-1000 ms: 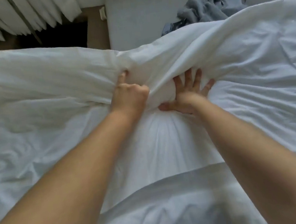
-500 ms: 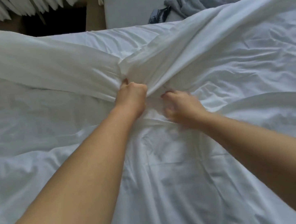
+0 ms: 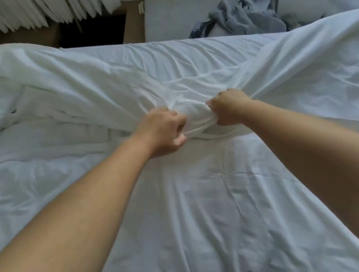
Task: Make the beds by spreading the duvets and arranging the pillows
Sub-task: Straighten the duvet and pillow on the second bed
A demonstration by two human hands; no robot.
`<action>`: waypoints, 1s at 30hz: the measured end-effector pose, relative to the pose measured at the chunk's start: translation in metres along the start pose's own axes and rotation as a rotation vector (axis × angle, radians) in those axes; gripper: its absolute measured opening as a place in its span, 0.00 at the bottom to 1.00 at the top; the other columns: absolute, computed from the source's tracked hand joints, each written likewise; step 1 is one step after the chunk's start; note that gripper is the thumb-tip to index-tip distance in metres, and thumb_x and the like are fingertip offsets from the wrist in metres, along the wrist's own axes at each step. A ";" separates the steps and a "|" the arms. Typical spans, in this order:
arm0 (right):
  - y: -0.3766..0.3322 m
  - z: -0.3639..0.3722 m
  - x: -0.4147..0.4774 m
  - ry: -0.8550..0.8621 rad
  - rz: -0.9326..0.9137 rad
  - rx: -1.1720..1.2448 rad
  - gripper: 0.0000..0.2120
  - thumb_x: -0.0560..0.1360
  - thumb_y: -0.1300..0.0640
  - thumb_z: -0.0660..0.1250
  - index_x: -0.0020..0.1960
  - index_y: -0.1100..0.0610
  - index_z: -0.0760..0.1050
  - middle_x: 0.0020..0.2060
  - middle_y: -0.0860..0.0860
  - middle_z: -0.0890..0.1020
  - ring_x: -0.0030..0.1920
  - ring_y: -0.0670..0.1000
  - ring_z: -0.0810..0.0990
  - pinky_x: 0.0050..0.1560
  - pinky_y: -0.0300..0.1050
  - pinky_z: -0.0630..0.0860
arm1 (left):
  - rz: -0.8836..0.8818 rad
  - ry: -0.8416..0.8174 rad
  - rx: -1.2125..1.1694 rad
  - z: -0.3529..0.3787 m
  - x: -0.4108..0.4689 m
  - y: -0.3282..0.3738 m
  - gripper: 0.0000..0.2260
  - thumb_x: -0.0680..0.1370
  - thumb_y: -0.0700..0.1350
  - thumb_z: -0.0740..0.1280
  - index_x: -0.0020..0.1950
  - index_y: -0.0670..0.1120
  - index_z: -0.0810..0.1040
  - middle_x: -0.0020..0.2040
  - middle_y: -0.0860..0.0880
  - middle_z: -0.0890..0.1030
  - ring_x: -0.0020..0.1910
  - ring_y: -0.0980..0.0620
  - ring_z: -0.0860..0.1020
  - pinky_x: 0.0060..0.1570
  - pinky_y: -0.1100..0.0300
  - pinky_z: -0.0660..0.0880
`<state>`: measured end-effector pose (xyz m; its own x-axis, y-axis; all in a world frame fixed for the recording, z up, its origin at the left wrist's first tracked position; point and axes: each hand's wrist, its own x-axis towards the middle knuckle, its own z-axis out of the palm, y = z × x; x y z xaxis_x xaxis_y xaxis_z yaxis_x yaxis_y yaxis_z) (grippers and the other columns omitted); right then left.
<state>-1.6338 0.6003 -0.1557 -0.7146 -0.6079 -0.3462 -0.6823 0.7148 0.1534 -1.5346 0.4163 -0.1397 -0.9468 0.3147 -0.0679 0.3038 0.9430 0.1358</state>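
Closest to me, under both forearms, the duvet (image 3: 207, 212) lies creased but fairly flat over the near part of the bed. Further out, at mid-bed, my left hand (image 3: 162, 133) and right hand (image 3: 229, 108) are each clenched on the same ridge of duvet, knuckles up, close together with only a knot of gathered cloth (image 3: 196, 117) between them. Taut folds run from that knot to the left and right, so the far part of the cover is doubled on itself, not laid out.

To do this step well, I judge that I should lift the bunch just clear of the bed, carry it away from me, and part my hands along the fold as I go, so the pull spreads across the width instead of coming from one point. I cannot tell whether I hold the hem or a mid-fold; finding the hem first would help.

Beyond my hands, the bare sheet (image 3: 185, 50) runs to the far edge of the mattress, and that is the room I have. Past that edge sit a dark gap (image 3: 92, 33) on the left and a pale surface (image 3: 169, 11) carrying a heap of grey clothes (image 3: 247, 15) near the bed; a hard throw could land the cover on it. White slats (image 3: 43, 12) hang at far left. Both sides of the duvet run out of view, so overhang there is unknown, and I can make out no pillow for certain.
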 end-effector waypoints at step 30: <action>-0.144 -0.019 -0.078 -0.611 -0.143 0.125 0.22 0.72 0.52 0.68 0.65 0.52 0.74 0.60 0.51 0.78 0.59 0.54 0.77 0.56 0.46 0.75 | -0.126 -1.138 0.347 -0.058 -0.181 -0.092 0.25 0.71 0.51 0.72 0.66 0.50 0.70 0.61 0.47 0.75 0.58 0.48 0.75 0.53 0.57 0.73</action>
<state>-1.4832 0.5380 -0.1333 -0.3755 -0.4201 -0.8262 -0.7152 0.6983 -0.0300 -1.3976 0.2668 -0.0824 -0.3868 -0.0317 -0.9216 0.3942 0.8978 -0.1964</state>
